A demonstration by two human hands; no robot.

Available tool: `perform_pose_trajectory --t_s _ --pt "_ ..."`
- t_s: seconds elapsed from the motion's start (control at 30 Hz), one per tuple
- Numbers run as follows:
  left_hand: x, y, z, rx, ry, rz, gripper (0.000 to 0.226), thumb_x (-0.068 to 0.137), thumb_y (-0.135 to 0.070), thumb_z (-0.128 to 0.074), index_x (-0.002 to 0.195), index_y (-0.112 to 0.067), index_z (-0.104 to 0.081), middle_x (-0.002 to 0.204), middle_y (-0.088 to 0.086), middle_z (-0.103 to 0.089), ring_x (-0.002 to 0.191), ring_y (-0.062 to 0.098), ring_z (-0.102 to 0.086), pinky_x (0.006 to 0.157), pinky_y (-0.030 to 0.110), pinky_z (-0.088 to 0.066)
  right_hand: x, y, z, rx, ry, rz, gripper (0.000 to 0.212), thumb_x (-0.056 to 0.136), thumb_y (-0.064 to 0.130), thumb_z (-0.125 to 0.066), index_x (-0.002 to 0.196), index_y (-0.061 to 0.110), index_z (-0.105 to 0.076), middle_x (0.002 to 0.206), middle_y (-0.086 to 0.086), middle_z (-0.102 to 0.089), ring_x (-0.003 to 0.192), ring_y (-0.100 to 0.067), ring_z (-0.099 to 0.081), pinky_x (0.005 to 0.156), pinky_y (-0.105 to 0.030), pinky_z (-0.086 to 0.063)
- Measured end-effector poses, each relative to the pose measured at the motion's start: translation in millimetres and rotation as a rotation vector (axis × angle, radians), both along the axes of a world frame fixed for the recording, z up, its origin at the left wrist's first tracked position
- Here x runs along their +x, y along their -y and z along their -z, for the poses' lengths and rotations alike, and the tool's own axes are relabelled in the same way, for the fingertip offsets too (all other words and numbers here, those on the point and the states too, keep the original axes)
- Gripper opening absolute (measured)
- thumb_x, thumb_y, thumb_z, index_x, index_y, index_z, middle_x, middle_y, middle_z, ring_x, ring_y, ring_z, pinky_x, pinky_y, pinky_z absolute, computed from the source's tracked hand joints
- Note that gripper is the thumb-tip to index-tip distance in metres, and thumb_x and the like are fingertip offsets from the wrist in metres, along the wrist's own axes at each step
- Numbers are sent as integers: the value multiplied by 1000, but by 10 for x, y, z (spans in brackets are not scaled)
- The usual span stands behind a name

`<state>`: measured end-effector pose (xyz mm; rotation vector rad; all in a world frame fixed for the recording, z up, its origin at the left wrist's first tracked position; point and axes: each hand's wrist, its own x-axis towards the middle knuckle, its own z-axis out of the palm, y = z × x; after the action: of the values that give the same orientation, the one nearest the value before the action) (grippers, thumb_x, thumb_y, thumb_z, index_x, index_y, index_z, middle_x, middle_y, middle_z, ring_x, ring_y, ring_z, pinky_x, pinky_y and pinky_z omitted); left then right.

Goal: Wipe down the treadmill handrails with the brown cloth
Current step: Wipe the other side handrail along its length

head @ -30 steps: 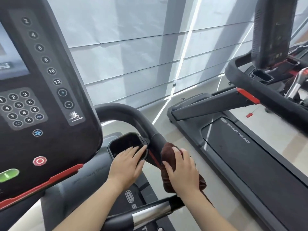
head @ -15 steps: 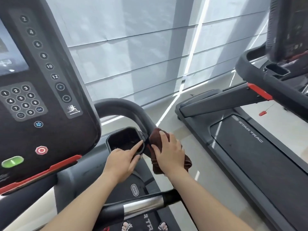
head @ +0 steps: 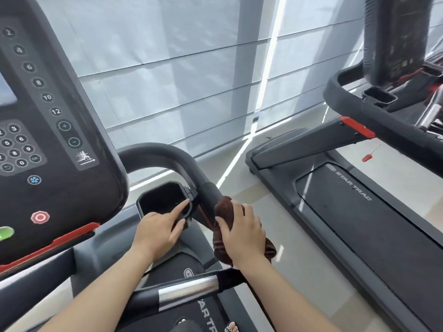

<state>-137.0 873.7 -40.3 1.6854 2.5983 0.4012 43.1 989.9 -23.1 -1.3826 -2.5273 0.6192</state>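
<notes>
The black curved handrail (head: 172, 156) of my treadmill arcs from behind the console down to the right. My right hand (head: 242, 233) presses the brown cloth (head: 224, 207) around the rail's lower padded part, with cloth hanging below the palm. My left hand (head: 159, 230) rests on the rim of the black cup holder (head: 160, 200) beside the rail, index finger stretched along its edge, holding nothing. A lower bar with a chrome grip sensor (head: 189, 292) crosses under my forearms.
The console (head: 48, 140) with number keys, a red stop button and a green button fills the left. A second Star Trac treadmill (head: 359, 212) stands to the right across a strip of floor. Grey window blinds (head: 191, 80) lie ahead.
My right hand slid the cloth up the handrail, then back down a little. The left hand stayed on the cup holder, its fingers curling until mainly the index finger points out.
</notes>
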Motion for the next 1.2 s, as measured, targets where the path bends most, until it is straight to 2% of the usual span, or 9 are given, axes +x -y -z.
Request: perform_pose_trajectory --t_s 0.1,0.23,0.37,0.67,0.77,0.9,1.03,1.1,1.2 --pt "8 15 -1 -5 32 17 53 92 -44 -26 144 -43 -18 76 -8 -71 67 17 -59 75 28 -38 124 38 -29 -31 -27 -10 53 90 57 -41 134 29 -31 133 0 -43 109 -24 -49 91 -41 -45" --pt "10 13 -43 21 45 24 53 89 -43 -28 142 -38 -32 51 -7 -57 60 19 -57 67 30 -36 537 227 -5 -14 -9 55 53 89 60 -38 134 32 -32 131 6 -44 107 -18 -49 89 -33 -44" --pt "5 13 -54 79 37 60 54 88 -41 -31 140 -32 -38 70 -6 -70 67 20 -62 70 31 -40 927 467 26 30 43 137 63 82 70 -23 133 33 -35 130 9 -47 105 -14 -50 86 -29 -44" --pt "-26 19 -84 147 187 60 46 90 -26 -48 134 -17 -46 101 0 -71 88 25 -64 79 40 -46 434 269 -33 3 45 213 55 89 62 -37 133 28 -35 128 1 -49 108 -22 -51 89 -39 -45" --pt "20 -78 -196 214 137 112 47 86 -30 -44 128 -10 -50 110 9 -65 100 30 -60 83 46 -47 569 380 -12 44 39 225 55 88 63 -36 132 30 -35 127 3 -50 108 -21 -51 88 -39 -46" --pt "330 -424 -315 218 145 310 53 85 -37 -37 127 -6 -51 121 14 -59 111 32 -54 93 46 -43 934 642 10 105 93 300 57 85 67 -30 130 33 -38 127 8 -52 111 -19 -51 89 -40 -46" --pt "719 -701 -166 13 116 547 44 92 -39 -36 130 -20 -48 133 2 -51 125 23 -43 109 47 -27 1338 915 9 142 94 458 58 84 69 -32 126 33 -46 121 11 -57 106 -19 -56 84 -40 -48" --pt "815 -700 -8 -61 64 591 41 94 -40 -31 128 -26 -49 133 -3 -50 132 20 -36 113 50 -13 1466 1042 17 185 121 521 58 83 71 -35 124 32 -49 118 10 -59 104 -19 -57 82 -41 -47" --pt "835 -657 97 -44 25 583 44 93 -41 -25 121 -25 -55 125 -2 -57 129 22 -41 111 53 -15 1458 1119 23 214 158 594 60 79 73 -36 120 33 -52 116 9 -60 103 -20 -57 81 -43 -46"
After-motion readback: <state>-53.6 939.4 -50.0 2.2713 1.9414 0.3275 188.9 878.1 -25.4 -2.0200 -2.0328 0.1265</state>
